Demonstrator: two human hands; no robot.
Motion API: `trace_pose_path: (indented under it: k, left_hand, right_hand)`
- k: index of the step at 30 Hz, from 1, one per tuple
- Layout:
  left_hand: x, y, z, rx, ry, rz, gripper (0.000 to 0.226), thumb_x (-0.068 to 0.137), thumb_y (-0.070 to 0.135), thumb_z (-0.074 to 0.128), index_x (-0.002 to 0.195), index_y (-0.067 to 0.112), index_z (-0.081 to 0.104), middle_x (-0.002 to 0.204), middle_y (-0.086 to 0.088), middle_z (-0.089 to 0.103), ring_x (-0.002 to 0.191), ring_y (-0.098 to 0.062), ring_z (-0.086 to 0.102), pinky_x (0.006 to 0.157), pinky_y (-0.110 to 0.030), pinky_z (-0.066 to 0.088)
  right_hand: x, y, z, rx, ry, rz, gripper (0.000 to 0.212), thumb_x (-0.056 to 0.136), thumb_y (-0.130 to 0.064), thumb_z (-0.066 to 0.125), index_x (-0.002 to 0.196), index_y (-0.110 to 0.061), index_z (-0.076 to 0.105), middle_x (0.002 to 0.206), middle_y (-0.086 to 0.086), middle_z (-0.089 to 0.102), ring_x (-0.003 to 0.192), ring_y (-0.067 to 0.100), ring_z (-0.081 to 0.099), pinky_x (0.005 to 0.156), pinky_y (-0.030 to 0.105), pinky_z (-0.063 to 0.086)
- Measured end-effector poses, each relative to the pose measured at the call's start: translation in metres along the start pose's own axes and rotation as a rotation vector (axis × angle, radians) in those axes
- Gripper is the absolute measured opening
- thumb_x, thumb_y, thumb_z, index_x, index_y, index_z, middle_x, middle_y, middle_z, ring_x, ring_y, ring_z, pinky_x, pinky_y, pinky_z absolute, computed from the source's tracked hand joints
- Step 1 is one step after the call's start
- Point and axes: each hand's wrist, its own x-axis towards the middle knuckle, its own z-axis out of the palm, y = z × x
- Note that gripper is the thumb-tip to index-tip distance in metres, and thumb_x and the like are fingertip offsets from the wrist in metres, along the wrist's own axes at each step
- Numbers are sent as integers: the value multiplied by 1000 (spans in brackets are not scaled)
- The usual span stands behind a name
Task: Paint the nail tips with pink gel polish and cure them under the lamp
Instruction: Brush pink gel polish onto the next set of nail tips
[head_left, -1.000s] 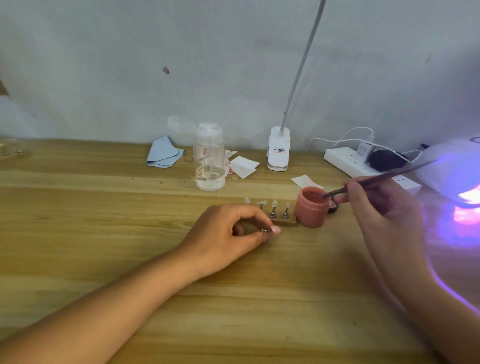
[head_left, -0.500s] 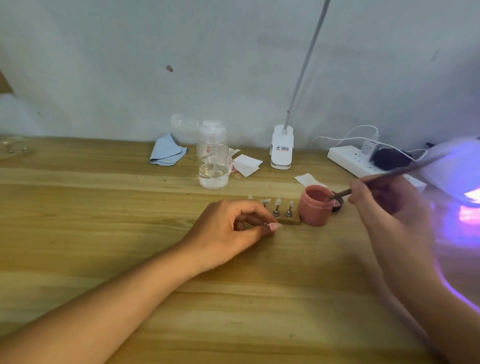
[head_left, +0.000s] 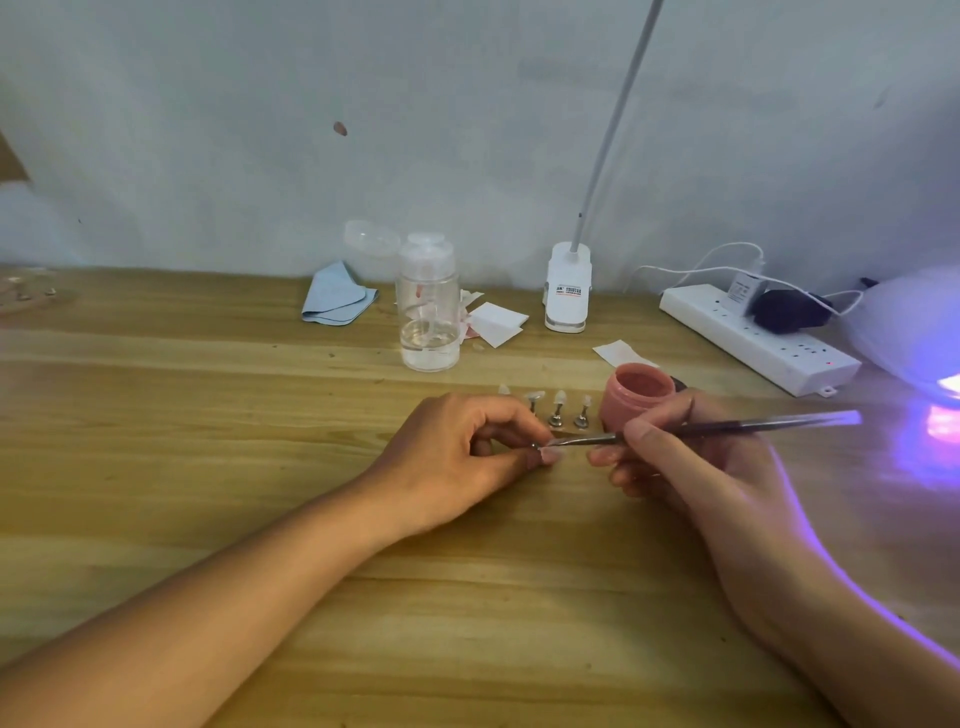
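Beside open jar (head_left: 631, 408) of pink gel, left grip (head_left: 467, 457) tight on 1 nail tip (head_left: 548, 453), right grip (head_left: 675, 462) around brush (head_left: 737, 427).

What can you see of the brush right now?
The brush is a thin, dark metal-looking rod with a pale far end, lying nearly level, pointing left. The right hand pinches it near the front like a pen. Its small flat tip seems to meet the nail tip pinched by the left hand, in front of the open pink pot.
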Motion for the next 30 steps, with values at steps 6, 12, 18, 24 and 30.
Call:
trace_pose_path:
  k: [6,12,18,24,30]
  left_hand:
    - [-1,3,0,-14,-10,16,7,84,15,77,88,21,77,82,8,76,47,7,46,50,-5,29]
    - [-1,3,0,-22,-15,14,8,84,15,77,87,22,77,82,8,76,47,8,47,50,-5,31]
    - [-1,2,0,-16,-16,32,3,84,20,77,86,21,77,82,8,76,47,8,47,51,-5,30]
    - [-1,2,0,2,-10,21,2,84,27,77,86,25,77,82,12,75,47,3,42,51,-9,31]
    - [-1,2,1,-13,1,0,1,83,27,77,84,28,76,79,14,74,52,-1,39,55,-13,34]
  right_hand:
    - [0,1,-1,-38,18,-2,9,91,-6,60,84,-1,57,77,15,74,65,14,66,61,20,54]
    - [0,1,-1,-31,45,13,10,91,-4,59,81,-2,57,75,16,74,64,14,64,60,22,55]
    - [0,1,-1,0,92,-42,12,91,-4,59,81,-7,57,70,13,72,58,14,60,54,20,51]
    - [16,-11,-23,-227,352,-339,10,91,-32,58,84,-27,53,67,2,65,56,15,53,56,34,48]
    - [43,3,-35,-621,325,-201,11,91,-33,59,83,-27,54,69,-5,65,65,4,57,62,19,41]
